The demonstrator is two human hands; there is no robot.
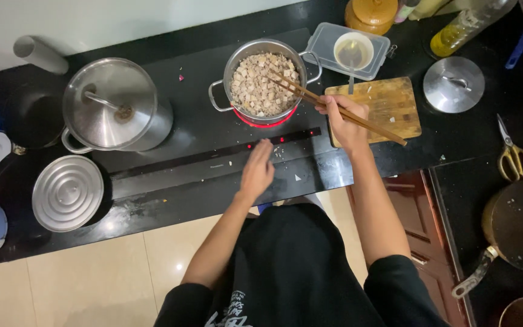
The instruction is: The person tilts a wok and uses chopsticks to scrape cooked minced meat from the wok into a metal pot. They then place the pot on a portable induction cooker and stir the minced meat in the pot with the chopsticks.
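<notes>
A small steel pot [227,71] full of diced pale meat stands on the glowing red ring of a black cooktop [195,130]. My right hand [346,121] grips a pair of long wooden chopsticks [370,124]; their tips rest in the pot's contents. My left hand [256,169] lies flat, fingers together, with the fingertips on the cooktop's front control strip where small red lights show. It holds nothing.
A large lidded steel pot [116,109] sits left on the cooktop, a ribbed lid [66,192] in front of it. A wooden cutting board [388,103], plastic container with bowl [349,51], a lid [453,85], scissors [513,154] and a pan [516,227] lie right.
</notes>
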